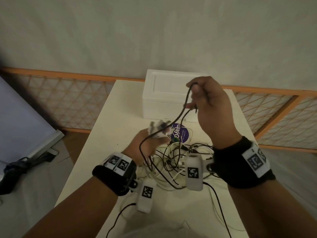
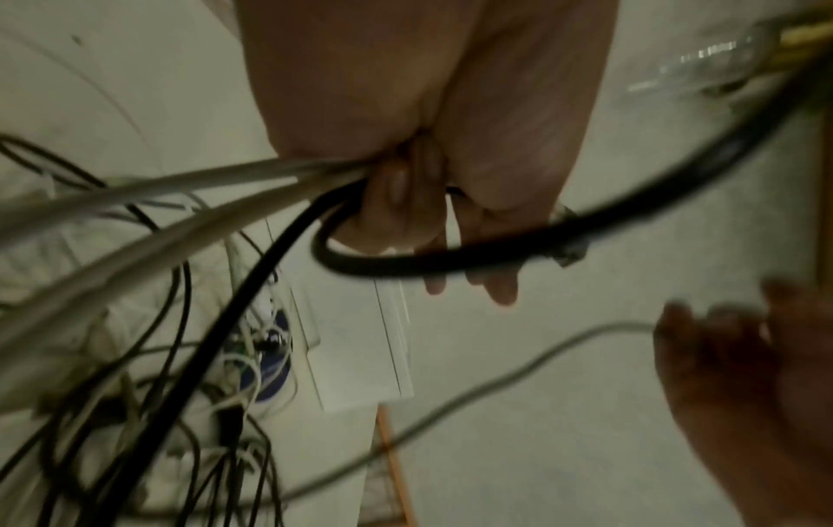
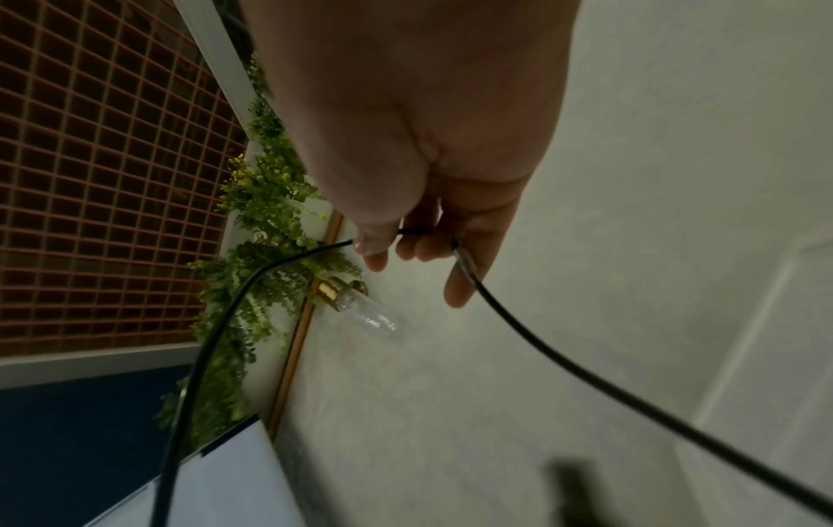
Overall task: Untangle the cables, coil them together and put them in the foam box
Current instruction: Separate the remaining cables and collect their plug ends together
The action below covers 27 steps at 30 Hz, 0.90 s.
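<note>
A tangle of black and white cables (image 1: pixel 175 160) lies on the white table (image 1: pixel 106 152) in front of me. The white foam box (image 1: pixel 171 93) stands at the table's far end, lid on. My right hand (image 1: pixel 197 95) is raised before the box and pinches a loop of black cable (image 1: pixel 181 114); the right wrist view shows the black cable (image 3: pixel 541 342) held between thumb and fingers (image 3: pixel 374 246). My left hand (image 1: pixel 154 136), blurred, is lower and to the left. Its fingers (image 2: pixel 396 210) curl round white cables (image 2: pixel 158 199) and a black cable (image 2: pixel 428 264) rising from the tangle.
A round purple-labelled item (image 1: pixel 181 133) lies between tangle and box. Behind the table runs an orange lattice railing (image 1: pixel 72 100). A white board (image 1: pixel 20 121) and a dark bundle (image 1: pixel 20 165) sit on the floor to the left. The table's left edge is near my left wrist.
</note>
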Tool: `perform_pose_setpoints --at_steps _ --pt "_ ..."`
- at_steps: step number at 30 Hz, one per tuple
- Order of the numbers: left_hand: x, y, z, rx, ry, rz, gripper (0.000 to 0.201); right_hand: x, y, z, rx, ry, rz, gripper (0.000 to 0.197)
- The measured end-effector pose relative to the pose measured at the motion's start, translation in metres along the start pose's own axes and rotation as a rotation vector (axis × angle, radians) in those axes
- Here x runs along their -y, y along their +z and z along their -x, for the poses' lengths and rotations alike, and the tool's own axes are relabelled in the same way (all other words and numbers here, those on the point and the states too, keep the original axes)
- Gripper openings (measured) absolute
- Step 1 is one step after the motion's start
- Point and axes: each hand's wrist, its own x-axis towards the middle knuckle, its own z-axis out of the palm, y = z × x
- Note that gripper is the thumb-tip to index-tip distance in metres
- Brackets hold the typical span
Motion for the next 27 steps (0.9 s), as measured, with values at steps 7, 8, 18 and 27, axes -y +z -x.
perform_pose_setpoints --at_steps 7,8,18,27 --pt "0.003 0.018 0.011 0.181 0.005 -0.231 0.015 0.009 -0.013 -0.004 -0.151 -0.148 0.092 0.024" --pt "0.005 0.012 0.009 0.129 -0.038 -0.174 0.014 0.007 -0.018 -0.003 -0.172 -0.155 0.143 0.026" --pt "0.052 -0.013 -0.003 0.253 -0.172 -0.71 0.022 0.026 -0.045 -0.002 -0.196 -0.22 0.412 0.013" --pt "0.06 -0.009 -0.014 0.236 -0.324 -0.701 0.043 0.03 -0.04 0.007 -0.189 -0.307 0.468 0.01"
